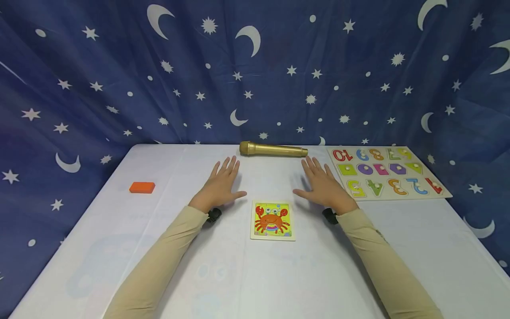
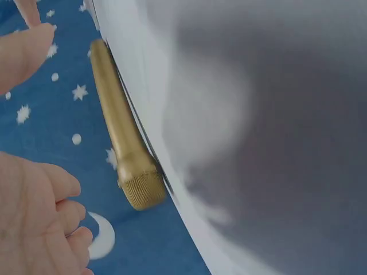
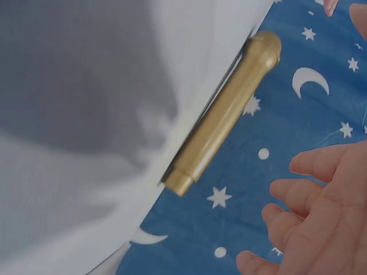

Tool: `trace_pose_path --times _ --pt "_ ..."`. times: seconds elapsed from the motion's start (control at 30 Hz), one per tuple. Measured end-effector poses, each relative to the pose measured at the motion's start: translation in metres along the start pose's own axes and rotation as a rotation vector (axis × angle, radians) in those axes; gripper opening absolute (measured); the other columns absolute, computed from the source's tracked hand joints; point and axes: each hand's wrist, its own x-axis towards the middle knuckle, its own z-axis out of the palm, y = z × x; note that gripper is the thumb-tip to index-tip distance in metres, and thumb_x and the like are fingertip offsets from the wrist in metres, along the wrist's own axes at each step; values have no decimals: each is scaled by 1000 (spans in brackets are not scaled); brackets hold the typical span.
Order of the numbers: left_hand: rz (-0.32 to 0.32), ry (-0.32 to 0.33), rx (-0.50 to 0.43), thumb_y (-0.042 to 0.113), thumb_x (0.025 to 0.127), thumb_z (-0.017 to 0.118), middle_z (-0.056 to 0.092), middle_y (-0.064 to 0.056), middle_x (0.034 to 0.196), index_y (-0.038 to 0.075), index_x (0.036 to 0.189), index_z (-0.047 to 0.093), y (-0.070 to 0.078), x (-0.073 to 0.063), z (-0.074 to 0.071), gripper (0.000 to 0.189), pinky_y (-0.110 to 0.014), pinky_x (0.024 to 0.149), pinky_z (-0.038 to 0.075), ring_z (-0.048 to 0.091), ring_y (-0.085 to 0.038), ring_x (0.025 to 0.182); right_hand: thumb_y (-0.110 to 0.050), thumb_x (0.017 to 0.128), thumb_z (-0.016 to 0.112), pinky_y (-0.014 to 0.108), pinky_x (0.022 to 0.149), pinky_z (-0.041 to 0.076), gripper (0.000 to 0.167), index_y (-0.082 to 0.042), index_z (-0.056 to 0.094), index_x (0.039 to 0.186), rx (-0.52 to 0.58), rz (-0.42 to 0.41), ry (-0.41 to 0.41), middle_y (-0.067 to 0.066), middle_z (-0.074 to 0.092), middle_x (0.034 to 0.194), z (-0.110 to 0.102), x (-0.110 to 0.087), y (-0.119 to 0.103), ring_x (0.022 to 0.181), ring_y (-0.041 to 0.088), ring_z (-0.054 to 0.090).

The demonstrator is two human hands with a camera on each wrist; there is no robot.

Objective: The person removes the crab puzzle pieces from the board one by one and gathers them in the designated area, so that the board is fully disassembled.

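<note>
My left hand [image 1: 220,187] is held over the white table with its fingers spread, holding nothing. Mirroring it, my right hand [image 1: 324,186] has straight, parted fingers and grips nothing. Between and a little nearer than the hands lies a square crab puzzle [image 1: 272,220], a red crab on yellow in a pale frame. Beyond the fingertips a gold microphone [image 1: 274,149] lies along the far table edge, its head to the left; both wrist views show this microphone [image 2: 127,132] [image 3: 221,114] too, apart from the fingers.
An orange block [image 1: 142,187] lies at the table's left. On the far right sits a wooden number and shape board [image 1: 383,170] with knobbed pieces, close to my right hand. A blue curtain [image 1: 255,88] with moons and stars hangs behind the white table [image 1: 255,274].
</note>
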Motion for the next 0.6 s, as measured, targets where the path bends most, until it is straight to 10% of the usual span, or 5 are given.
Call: trace_pose_path --times 0.37,0.6 --pt "185 -128 80 67 85 48 -3 -10 159 6 151 4 35 -19 12 100 -45 119 0 -3 -25 147 -57 82 60 58 115 10 99 0 16 149 -61 -167 16 18 13 157 13 -18 -23 145 35 10" --pt "282 -276 100 72 79 51 6 -8 159 6 151 12 49 -43 15 105 -43 120 5 5 -23 148 -66 76 61 55 115 15 105 -2 22 149 -128 -289 -118 14 21 156 23 -40 -37 144 31 19"
